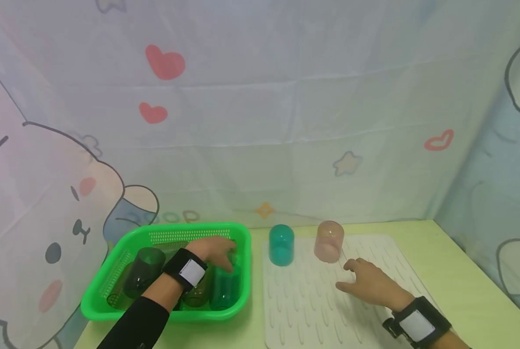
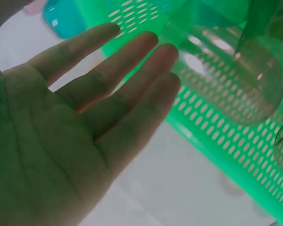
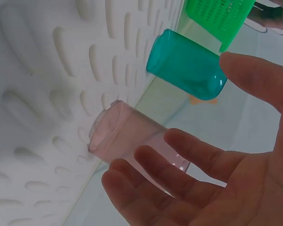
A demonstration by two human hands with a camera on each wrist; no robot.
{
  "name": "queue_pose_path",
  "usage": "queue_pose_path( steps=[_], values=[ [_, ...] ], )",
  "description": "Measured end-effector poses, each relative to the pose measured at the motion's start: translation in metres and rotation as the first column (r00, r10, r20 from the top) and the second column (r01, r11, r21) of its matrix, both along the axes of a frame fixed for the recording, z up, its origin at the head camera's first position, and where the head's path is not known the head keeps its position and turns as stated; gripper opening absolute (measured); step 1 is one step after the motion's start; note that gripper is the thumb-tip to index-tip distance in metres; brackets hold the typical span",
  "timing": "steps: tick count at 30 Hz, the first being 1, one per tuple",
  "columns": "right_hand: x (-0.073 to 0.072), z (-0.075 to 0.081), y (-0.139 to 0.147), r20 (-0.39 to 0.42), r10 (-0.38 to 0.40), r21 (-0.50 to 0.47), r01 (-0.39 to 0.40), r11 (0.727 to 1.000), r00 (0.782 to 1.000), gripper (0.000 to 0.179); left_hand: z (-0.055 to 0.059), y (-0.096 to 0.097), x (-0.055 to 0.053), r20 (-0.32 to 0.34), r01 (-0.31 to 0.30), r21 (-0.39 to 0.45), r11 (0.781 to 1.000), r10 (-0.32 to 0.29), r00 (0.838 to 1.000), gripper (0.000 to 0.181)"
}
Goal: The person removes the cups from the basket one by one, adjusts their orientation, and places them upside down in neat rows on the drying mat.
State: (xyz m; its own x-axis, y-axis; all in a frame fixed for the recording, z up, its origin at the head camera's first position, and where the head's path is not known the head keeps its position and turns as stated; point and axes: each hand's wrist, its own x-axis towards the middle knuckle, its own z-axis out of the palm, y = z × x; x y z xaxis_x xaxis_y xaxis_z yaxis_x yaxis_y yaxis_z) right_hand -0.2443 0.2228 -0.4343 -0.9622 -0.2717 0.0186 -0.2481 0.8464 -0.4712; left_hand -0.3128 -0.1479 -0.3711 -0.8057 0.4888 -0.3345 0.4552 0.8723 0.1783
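My left hand [image 1: 213,249] reaches over the right part of a green perforated basket [image 1: 216,315], fingers extended and holding nothing. In the left wrist view its fingertips are near a clear brownish cup [image 2: 259,89]. Below the hand lie a teal cup [image 1: 225,291] and an olive-brown cup [image 1: 197,294]; a dark grey cup [image 1: 144,272] leans farther left. A turquoise cup [image 1: 281,246] and a pink cup [image 1: 329,241] stand mouth down on a white ridged mat [image 1: 312,305]. My right hand [image 1: 375,283] hovers above the mat near the pink cup, fingers loosely spread, nothing held.
Basket and mat stand side by side on a light yellow-green table [image 1: 456,271]. A patterned cloth [image 1: 251,121] hangs right behind the table, and another side of cloth [image 1: 495,203] rises at the right. Each wrist wears a black band with a white patch.
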Motion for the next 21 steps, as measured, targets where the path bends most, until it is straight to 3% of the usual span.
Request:
queue_pose_path(
  steps=[4, 9, 15, 21],
  values=[
    [0.003, -0.001, -0.002, 0.028, 0.005, 0.001, -0.005, 1.0, 1.0, 0.057, -0.01, 0.01, -0.009, 0.012, -0.001, -0.089, 0.996, 0.003, 1.0, 0.054],
    [0.003, -0.003, -0.004, 0.031, -0.005, 0.019, 0.004, 1.0, 1.0, 0.057, -0.023, 0.015, -0.014, 0.046, 0.004, -0.155, 0.988, 0.003, 0.999, 0.045],
    [0.002, -0.006, -0.004, 0.0, -0.002, 0.023, 0.002, 1.0, 1.0, 0.055, -0.033, 0.014, -0.015, 0.09, -0.022, -0.133, 0.991, 0.035, 0.995, 0.04],
    [0.002, -0.009, -0.002, -0.01, -0.004, 0.012, 0.004, 1.0, 1.0, 0.052, -0.031, 0.008, -0.014, 0.114, 0.002, -0.039, 0.999, 0.003, 0.993, 0.035]
  ],
)
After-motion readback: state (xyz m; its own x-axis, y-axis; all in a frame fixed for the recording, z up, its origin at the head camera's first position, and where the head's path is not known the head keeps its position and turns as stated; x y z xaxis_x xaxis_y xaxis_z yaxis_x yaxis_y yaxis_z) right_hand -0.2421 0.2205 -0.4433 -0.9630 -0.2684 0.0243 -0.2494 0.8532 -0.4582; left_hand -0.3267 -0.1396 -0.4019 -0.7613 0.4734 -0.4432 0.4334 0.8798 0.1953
